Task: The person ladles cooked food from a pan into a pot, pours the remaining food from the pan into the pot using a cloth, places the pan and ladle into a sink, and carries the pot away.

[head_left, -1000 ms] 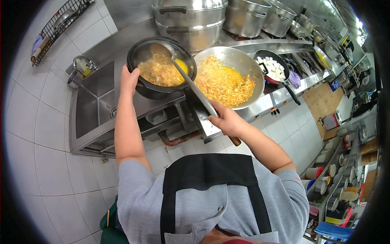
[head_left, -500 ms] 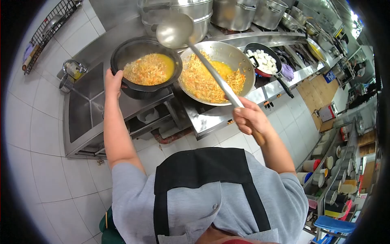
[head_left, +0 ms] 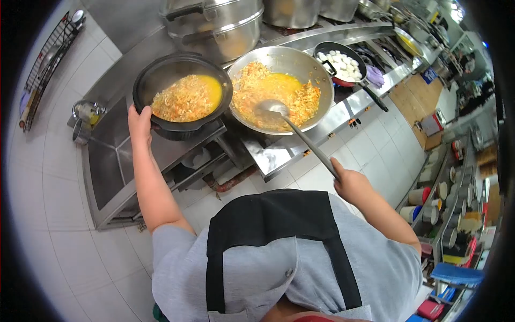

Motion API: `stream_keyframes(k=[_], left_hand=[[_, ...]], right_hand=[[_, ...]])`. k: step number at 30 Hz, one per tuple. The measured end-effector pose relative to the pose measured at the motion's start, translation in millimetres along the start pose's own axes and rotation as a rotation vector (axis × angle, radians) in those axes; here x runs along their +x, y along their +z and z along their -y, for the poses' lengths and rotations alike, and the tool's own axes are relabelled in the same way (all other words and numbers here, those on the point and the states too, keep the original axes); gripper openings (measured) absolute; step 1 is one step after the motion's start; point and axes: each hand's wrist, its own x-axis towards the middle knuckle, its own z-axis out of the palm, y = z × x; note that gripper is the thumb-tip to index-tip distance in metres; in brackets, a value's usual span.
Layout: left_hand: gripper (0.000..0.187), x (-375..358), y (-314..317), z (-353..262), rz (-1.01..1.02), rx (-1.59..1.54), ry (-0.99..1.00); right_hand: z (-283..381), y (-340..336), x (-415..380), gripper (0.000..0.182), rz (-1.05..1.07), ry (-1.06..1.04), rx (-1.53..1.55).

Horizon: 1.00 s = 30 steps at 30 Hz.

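Observation:
My left hand [head_left: 140, 124] grips the near left rim of a black pot [head_left: 144, 75], which tilts toward me. Inside it is a shredded orange-and-yellow food mix [head_left: 185, 99] with yellow liquid at its right side. My right hand [head_left: 351, 182] is closed around the long handle of a metal ladle [head_left: 274, 107]. The ladle's bowl rests in a wide steel wok [head_left: 321, 72], among more of the same food and yellow broth. Pot and wok stand side by side, their rims close together.
A black frying pan [head_left: 320, 49] with white pieces sits right of the wok, its handle pointing toward me. Large steel pots [head_left: 238, 40] line the back. A sink [head_left: 107, 153] lies at left, and a shelf of containers [head_left: 448, 209] stands at right.
The ladle has come down from above the gap between pot and wok, and its bowl is now in the wok's food. My right hand has moved slightly right and down.

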Motion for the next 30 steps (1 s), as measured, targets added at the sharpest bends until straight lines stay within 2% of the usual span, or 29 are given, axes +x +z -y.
stream_keyframes(k=[4,7,10,11,15,18,20,22,24,26,29,30], left_hand=[[0.038,4,-3,2,0.013,-0.045,0.004],[0.037,6,-6,2,0.029,-0.025,-0.02],[0.037,9,-8,5,0.052,-0.027,-0.001],[0.037,11,-10,7,0.075,-0.02,0.006],[0.037,8,-10,2,0.111,-0.037,0.002],[0.036,12,-9,6,0.143,-0.068,0.01],[0.037,12,-8,5,0.142,-0.053,0.021],[0.038,12,-7,6,0.151,-0.071,0.011],[0.038,13,-7,8,0.148,-0.068,0.019],[0.038,13,-8,7,0.15,-0.064,0.021],[0.038,11,-8,2,0.158,-0.06,0.02],[0.038,11,-8,2,0.159,-0.061,0.022]], right_hand=[[24,36,45,0.062,-0.074,0.119,-0.032],[32,38,52,0.063,-0.155,0.146,0.361],[34,25,41,0.064,-0.26,0.149,0.539],[40,11,36,0.062,-0.245,0.232,0.468],[29,14,64,0.058,-0.357,0.355,0.466],[35,40,96,0.045,-0.308,0.334,0.754],[82,29,92,0.029,-0.126,0.372,1.136],[113,34,95,0.019,-0.053,0.349,1.427],[140,15,91,0.015,0.015,0.329,1.558],[145,-2,96,0.011,0.178,0.397,1.913],[119,4,113,0.013,0.387,0.154,2.287],[113,5,113,0.015,0.426,0.151,2.378]])
